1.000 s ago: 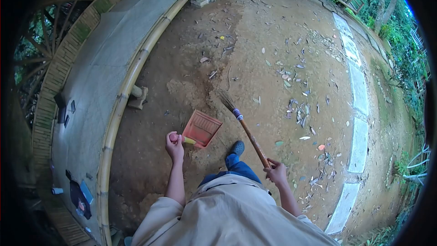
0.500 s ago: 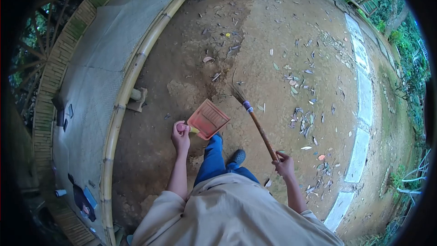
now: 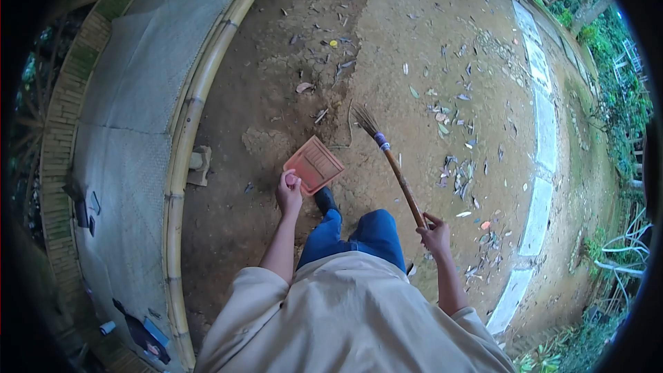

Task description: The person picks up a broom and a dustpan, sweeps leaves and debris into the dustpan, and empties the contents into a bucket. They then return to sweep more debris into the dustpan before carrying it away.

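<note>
In front of my legs, my left hand [image 3: 289, 195] is closed round the handle end of a red plastic dustpan [image 3: 317, 166], whose ribbed pan faces up. My right hand [image 3: 434, 236] grips the top of the wooden handle of a stick broom [image 3: 402, 183]. The broom slants away to the upper left, its thin bristles fanned out close over the dirt beyond the dustpan. A thin twig [image 3: 350, 124] lies beside the bristles. Dry leaves [image 3: 457, 174] are scattered on the ground right of the broom.
A mat-covered bamboo platform [image 3: 131, 145] with a bamboo pole edge [image 3: 200, 93] runs along the left, with a phone and other small items on it. Pale stone slabs [image 3: 537, 217] form a strip at the right. A yellow item [image 3: 333, 43] lies farther ahead on the dirt.
I have stepped forward, and my right knee now shows raised. The broom and dustpan stay in my hands, with the dustpan turned slightly and its handle more hidden by my left hand.
</note>
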### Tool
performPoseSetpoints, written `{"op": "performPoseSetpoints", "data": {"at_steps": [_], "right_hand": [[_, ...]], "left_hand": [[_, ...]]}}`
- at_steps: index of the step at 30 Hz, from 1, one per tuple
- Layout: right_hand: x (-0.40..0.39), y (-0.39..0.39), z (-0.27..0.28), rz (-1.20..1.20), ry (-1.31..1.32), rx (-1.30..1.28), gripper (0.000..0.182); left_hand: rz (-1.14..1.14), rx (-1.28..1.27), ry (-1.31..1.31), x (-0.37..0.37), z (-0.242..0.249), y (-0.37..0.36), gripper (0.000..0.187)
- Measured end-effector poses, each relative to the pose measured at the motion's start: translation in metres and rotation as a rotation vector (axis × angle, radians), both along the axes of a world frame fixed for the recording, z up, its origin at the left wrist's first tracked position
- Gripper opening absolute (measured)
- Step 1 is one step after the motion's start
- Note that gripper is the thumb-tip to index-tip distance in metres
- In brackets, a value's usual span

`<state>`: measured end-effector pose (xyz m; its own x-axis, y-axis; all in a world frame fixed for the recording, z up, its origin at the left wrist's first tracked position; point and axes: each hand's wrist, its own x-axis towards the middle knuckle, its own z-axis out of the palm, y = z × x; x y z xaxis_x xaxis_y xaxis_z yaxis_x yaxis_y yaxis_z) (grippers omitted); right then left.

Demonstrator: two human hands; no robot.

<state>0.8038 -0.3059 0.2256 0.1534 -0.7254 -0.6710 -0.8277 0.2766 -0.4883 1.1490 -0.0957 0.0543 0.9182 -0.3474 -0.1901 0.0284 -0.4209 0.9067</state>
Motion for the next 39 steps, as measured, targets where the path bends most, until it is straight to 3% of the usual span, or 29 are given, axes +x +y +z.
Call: {"op": "performPoseSetpoints", "data": {"at_steps": [10,20,24,29,33,39], "right_hand": [[0.041,-0.034,-0.029,0.013,0.032,-0.044,0.058],[0.045,-0.057,-0.084,0.169,0.178,-0.166,0.059],[0.053,-0.051,-0.069,0.275,0.218,-0.176,0.058],[0.031,-0.035,-0.056,0.322,0.169,0.014,0.059],[0.036,-0.036,0.001,0.273,0.134,0.226,0.057],[0.017,-0.033,0.051,0.227,0.055,0.242,0.056]], "left_hand": [[-0.064,0.2,-0.164,0.039,-0.011,-0.046,0.025],[-0.08,0.265,-0.123,0.054,-0.057,-0.069,0.027],[-0.062,0.252,-0.08,0.055,-0.078,-0.071,0.027],[-0.056,0.267,-0.072,0.054,-0.076,-0.076,0.027],[-0.059,0.248,-0.077,0.054,-0.076,-0.082,0.027],[-0.026,0.182,-0.077,0.052,-0.084,-0.074,0.027]]}}
